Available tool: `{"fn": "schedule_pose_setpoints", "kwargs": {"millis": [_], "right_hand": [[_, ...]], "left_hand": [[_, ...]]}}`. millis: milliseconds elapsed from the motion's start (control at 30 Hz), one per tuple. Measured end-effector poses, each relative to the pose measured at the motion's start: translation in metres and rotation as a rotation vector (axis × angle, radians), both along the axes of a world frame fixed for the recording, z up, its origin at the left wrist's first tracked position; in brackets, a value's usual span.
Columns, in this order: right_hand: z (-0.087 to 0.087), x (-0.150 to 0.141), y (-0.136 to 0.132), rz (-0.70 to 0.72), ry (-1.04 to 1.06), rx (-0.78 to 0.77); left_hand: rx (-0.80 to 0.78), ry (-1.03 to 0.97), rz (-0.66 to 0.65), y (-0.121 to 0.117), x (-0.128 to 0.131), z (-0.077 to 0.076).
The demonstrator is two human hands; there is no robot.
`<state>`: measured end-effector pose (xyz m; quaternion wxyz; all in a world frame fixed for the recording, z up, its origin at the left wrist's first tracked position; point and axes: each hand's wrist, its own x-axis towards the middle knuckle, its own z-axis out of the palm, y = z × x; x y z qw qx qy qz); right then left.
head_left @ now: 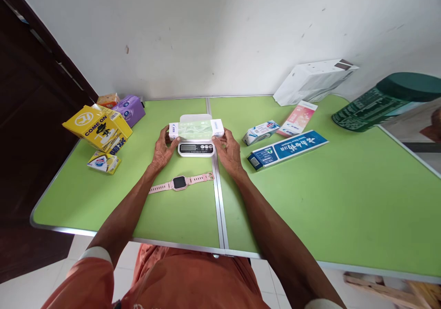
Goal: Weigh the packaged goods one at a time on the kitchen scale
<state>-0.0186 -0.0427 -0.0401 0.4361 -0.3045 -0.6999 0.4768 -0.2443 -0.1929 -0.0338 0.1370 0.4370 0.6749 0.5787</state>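
Note:
A long pale green and white box (196, 129) lies across a small white kitchen scale (195, 148) near the middle of the green table (310, 194). My left hand (163, 150) grips the box's left end with curled fingers. My right hand (228, 151) grips its right end the same way. The scale's dark display faces me just below the box. A pink smartwatch (181, 183) lies flat on the table between my forearms, nearer to me than the scale.
At the left are a yellow "COME ON" box (98, 128), a purple pack (128, 108), a small orange box (108, 100) and a small yellow-white box (103, 162). At the right lie a blue long box (287, 149), a small white-blue box (260, 132), a pink packet (298, 118), a white box (313, 81) and a green canister (386, 100).

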Motion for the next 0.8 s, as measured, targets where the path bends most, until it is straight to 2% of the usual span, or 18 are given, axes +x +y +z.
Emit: {"fn": "schedule_pose_setpoints", "kwargs": {"millis": [800], "right_hand": [[0.0023,0.0007,-0.0006,0.001,-0.014,-0.006]], "left_hand": [[-0.007,0.002,0.002,-0.0007,0.0023,0.0043]]}}
